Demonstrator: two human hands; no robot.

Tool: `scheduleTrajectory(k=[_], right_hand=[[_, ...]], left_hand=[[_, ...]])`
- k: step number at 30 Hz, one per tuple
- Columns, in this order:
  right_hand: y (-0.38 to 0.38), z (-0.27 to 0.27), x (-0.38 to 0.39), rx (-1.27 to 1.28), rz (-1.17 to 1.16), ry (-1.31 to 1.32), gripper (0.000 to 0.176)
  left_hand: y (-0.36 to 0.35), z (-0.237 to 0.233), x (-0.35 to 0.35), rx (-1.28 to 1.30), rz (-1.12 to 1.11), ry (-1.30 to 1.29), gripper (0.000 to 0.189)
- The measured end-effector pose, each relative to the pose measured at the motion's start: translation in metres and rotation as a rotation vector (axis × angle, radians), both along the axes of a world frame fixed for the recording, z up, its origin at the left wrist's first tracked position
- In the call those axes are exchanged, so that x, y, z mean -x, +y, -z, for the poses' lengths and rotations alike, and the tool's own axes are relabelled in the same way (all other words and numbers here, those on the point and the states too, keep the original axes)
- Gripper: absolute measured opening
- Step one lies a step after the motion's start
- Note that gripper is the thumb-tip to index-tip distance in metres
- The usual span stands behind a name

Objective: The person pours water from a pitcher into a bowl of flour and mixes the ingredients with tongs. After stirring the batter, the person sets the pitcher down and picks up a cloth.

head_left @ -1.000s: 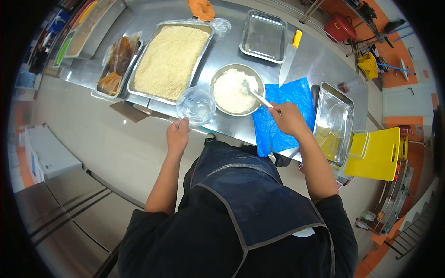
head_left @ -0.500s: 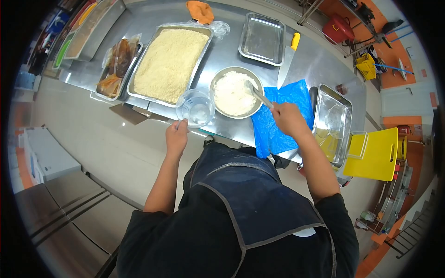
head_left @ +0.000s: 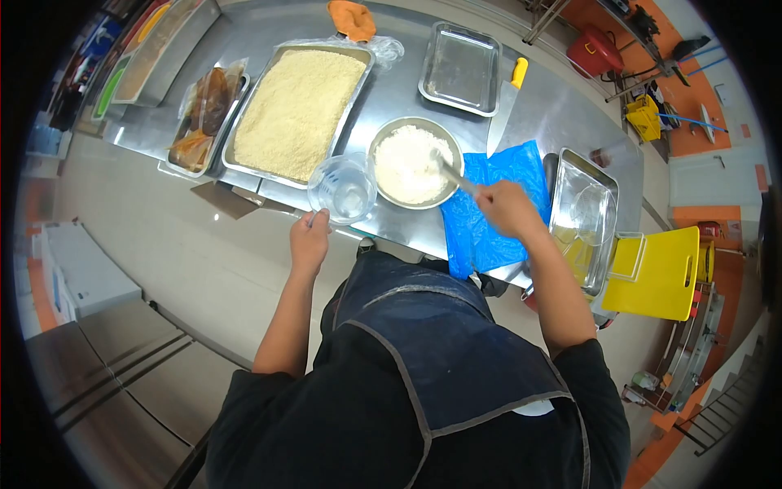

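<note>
My left hand [head_left: 310,238] is closed on the handle of a clear plastic measuring jug [head_left: 342,190], held at the table's near edge beside the bowl. Closed round a long metal utensil [head_left: 461,178], my right hand [head_left: 509,209] reaches in from the right; the utensil's head is blurred by motion and dips into white powder [head_left: 407,165]. That powder, flour-like and partly lumpy, fills a round metal bowl [head_left: 381,191]. Under my right hand lies a crumpled blue plastic bag [head_left: 481,236], next to the bowl.
Left of the jug stands a large tray [head_left: 230,155] of pale crumbs, then a tray of bagged brown food [head_left: 213,102]. Behind the bowl are a metal tray [head_left: 463,69] and a yellow-handled knife [head_left: 505,102]. A steel pan [head_left: 603,191] and yellow board [head_left: 660,273] are at right.
My right hand and the utensil have shifted slightly, the utensil's head stirring in the white powder. The left hand and jug have barely moved.
</note>
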State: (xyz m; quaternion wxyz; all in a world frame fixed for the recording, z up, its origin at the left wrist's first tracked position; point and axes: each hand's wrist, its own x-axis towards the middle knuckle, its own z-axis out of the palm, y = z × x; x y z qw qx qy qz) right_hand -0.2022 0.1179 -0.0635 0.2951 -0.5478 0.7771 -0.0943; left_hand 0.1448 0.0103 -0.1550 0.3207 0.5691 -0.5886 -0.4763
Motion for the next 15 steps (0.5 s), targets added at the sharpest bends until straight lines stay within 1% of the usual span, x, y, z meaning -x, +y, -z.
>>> scheduleTrajectory(k=[2,5,8,11,13,14,15], right_hand=[[0.003,0.003,-0.010,-0.125,-0.016,-0.150,0.029],[0.002,-0.009,-0.022,-0.220,0.154,-0.384,0.029],[0.001,-0.010,-0.015,-0.122,0.250,-0.375,0.030],[0.006,0.019,0.001,0.094,0.040,-0.076,0.030],[0.006,0.010,-0.006,-0.051,0.058,-0.216,0.030],[0.006,0.005,-0.010,-0.125,0.069,-0.289,0.030],[0.005,0.000,-0.013,-0.147,0.145,-0.340,0.030]], left_hand=[[0.000,0.000,-0.001,-0.017,0.001,-0.001,0.037],[0.001,-0.004,0.001,-0.064,-0.020,-0.003,0.037],[0.001,-0.015,0.003,-0.072,-0.017,-0.028,0.036],[0.000,-0.007,0.002,-0.030,0.002,-0.032,0.036],[-0.007,0.000,-0.005,-0.030,0.112,-0.227,0.031],[-0.008,0.003,-0.006,-0.007,0.123,-0.248,0.031],[-0.009,0.000,-0.005,0.016,0.133,-0.268,0.032]])
